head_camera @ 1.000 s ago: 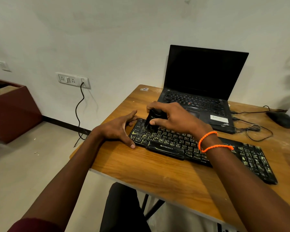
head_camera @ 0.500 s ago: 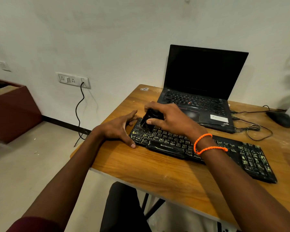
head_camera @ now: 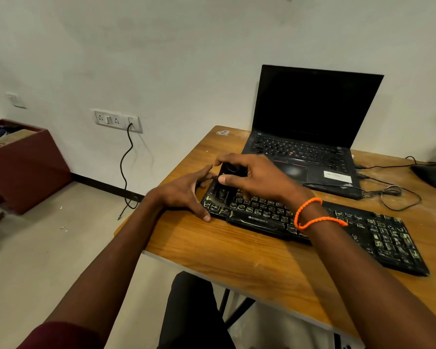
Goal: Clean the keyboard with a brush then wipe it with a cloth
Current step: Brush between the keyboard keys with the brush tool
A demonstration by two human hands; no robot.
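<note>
One black keyboard (head_camera: 312, 222) lies on the wooden table (head_camera: 249, 260), in front of one open laptop (head_camera: 310, 137). One black brush (head_camera: 228, 181) stands on the keyboard's left end, gripped from above by the curled fingers of the right hand (head_camera: 257, 177). The left hand (head_camera: 184, 191), fingers spread, braces the keyboard's left edge. One mouse (head_camera: 432, 175) sits far right.

The light is soft and rather dim, and the white wall (head_camera: 186, 46) looks grey-green. The forearms throw faint shadows on the counter (head_camera: 249, 263). The wide lens bends the edges. The laptop touchpad (head_camera: 291, 170) carries a small pale glare. Focus is sharp enough.
</note>
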